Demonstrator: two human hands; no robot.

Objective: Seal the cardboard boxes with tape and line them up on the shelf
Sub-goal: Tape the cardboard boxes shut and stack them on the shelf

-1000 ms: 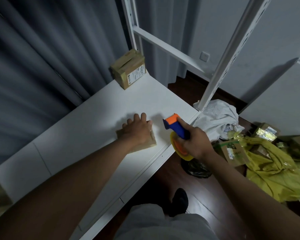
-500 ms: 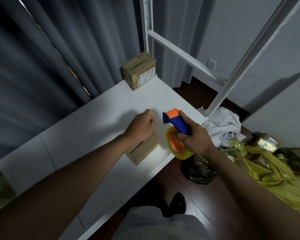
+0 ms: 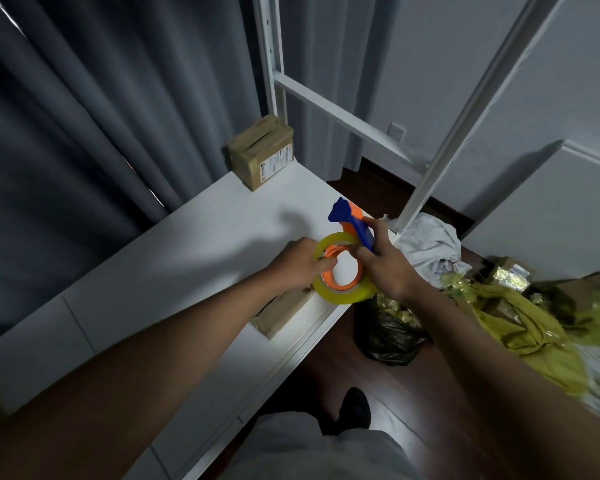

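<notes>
Right hand (image 3: 388,268) grips the blue handle of the tape dispenser (image 3: 347,258), fingers curled round it. It's held above the shelf (image 3: 174,271) with the roll face-up toward the head camera, probably so the tape end can be seen.

Left hand (image 3: 300,263) is on the yellow tape roll (image 3: 340,294), fingertips curled at its near-left rim, pinching or picking at it. Can't tell if a free end is actually caught. My read: hunting for the tape start, so one hand steadies the tool and the other works the roll.

Unsealed flat cardboard box (image 3: 281,315) lies on the shelf at the front edge, directly under the hands and partly hidden by the left forearm. A dark gap shows along its top seam, so I judge it not yet taped. Neither hand touches it; it's parked close so tape can go straight down once pulled.

Second cardboard box (image 3: 262,152), with a shipping label on its side, stands at the far back corner of the shelf beside the white upright (image 3: 269,57), well apart from the flat one. Looks already placed, likely the start of the row.

On the floor to the right: black bag (image 3: 388,336), white cloth (image 3: 430,242), yellow plastic wrap (image 3: 520,317), more cartons, probably the remaining stock.

Risk: the flat box sits right at the shelf lip, so it could slide off when tape is pressed on.
</notes>
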